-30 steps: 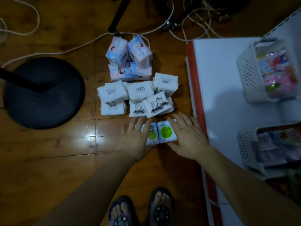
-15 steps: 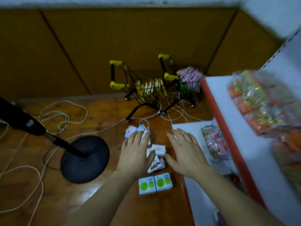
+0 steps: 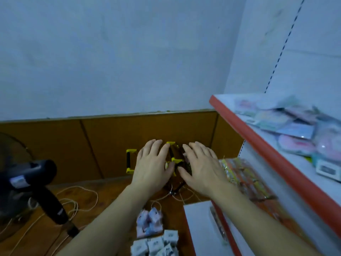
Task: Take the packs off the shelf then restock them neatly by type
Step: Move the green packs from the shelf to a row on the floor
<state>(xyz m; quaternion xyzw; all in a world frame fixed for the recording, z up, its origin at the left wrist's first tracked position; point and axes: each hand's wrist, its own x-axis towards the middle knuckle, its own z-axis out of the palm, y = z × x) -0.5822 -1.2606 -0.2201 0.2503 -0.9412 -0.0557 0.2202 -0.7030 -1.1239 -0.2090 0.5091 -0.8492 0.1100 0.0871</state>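
Much of the right side is motion-blurred: the pastel plastic-wrapped packs (image 3: pixel 295 130) on the white red-edged upper shelf (image 3: pixel 273 150) cannot be told apart by type, and the orange and yellow wrapped goods (image 3: pixel 245 178) on the shelf below are a smear. Behind the hands, a small black wire cart with yellow handles (image 3: pixel 132 160) is mostly hidden; its contents cannot be made out. The small white paper-wrapped packs (image 3: pixel 156 244) on the brown wooden floor (image 3: pixel 110 196) are cut off by the bottom edge.

The left hand (image 3: pixel 153 167) and right hand (image 3: pixel 201 169) are held out side by side in mid-air, palms down, fingers straight and slightly spread, each grip apart and holding nothing.

The pink and blue printed packs (image 3: pixel 149 223) lie on the floor just beyond the white ones, well below and nearer than both hands, between the forearms, touching neither. A black stand pole (image 3: pixel 49 196) and pale cords (image 3: pixel 73 204) lie at left.
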